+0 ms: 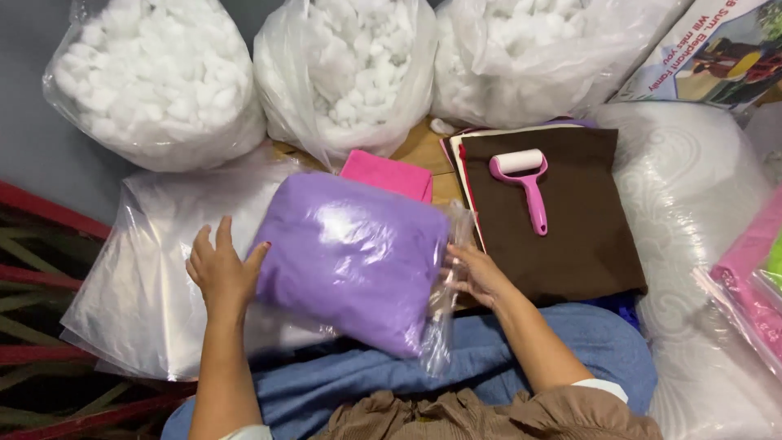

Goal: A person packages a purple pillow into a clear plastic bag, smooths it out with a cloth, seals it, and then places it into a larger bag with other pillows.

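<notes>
head view: purple cushion in clear bag (350, 261) rests on the lap, left hand (220, 273) spread flat against it, right hand (476, 275) pinching loose plastic, which looks liable to slip or tear.

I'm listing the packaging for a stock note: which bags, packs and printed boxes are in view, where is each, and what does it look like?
Purple pillow pack: centre, clear wrap, between left hand and right hand.
Three stuffing bags: top row, clear, white fluff.
Printed box: top right, colourful.
Flat clear bags: left.
Pink packs: right edge.
</notes>
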